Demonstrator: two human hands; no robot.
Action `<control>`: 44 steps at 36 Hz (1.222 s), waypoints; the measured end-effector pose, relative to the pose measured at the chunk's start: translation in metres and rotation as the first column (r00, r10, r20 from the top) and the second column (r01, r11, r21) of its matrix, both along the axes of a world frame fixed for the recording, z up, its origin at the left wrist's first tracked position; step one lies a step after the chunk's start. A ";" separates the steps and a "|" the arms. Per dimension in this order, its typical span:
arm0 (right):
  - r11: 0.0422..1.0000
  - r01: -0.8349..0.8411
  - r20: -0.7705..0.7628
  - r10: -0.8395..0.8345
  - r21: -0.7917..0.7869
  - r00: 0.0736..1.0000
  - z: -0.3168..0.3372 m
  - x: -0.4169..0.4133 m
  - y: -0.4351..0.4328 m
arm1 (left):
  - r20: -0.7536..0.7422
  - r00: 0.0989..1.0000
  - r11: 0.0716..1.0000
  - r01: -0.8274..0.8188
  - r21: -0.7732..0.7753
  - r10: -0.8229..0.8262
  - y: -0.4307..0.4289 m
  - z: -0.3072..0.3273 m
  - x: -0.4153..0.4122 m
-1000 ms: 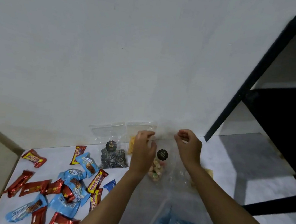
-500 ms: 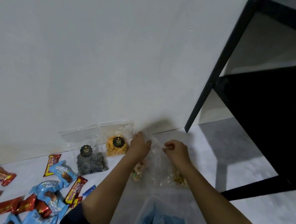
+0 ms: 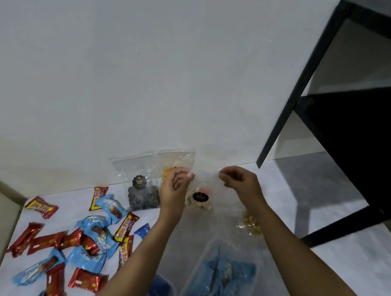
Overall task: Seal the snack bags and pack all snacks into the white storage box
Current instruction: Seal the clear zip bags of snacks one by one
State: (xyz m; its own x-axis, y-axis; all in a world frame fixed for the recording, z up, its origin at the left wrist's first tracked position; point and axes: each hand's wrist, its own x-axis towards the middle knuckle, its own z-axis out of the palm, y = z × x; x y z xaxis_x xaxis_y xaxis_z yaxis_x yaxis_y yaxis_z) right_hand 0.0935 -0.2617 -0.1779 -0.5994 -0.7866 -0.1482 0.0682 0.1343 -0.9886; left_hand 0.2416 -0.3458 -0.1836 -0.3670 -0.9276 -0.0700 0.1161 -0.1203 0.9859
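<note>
- Left hand (image 3: 175, 189) and right hand (image 3: 241, 183) — fingertips curled, each pinching the top edge of the clear snack bag (image 3: 202, 204) stretched between them.
- Storage box (image 3: 202, 263) sits just nearer the person, with blue packets (image 3: 222, 284) inside.
- Red and blue wrapped snacks (image 3: 73, 243) lie scattered on the white surface (image 3: 74, 204) at left — outside the box.

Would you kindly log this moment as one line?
step: seal clear snack bag | left hand: pinches bag top | right hand: pinches bag top | storage box: blue packs inside | table: wrapped snacks unpacked
</note>
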 end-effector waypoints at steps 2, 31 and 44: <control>1.000 -0.017 -0.040 0.017 -0.020 0.999 0.008 0.004 0.000 | -0.048 0.999 1.000 0.008 -0.006 -0.008 0.001 0.007 0.012; 0.957 -0.267 -0.471 0.186 -0.111 0.862 0.115 0.063 -0.023 | 0.015 0.975 0.892 -0.195 -0.408 0.220 -0.013 0.108 0.058; 0.940 -0.334 -0.498 0.256 -0.071 0.829 0.137 0.090 -0.047 | 0.039 0.960 0.878 -0.236 -0.416 0.277 -0.025 0.121 0.084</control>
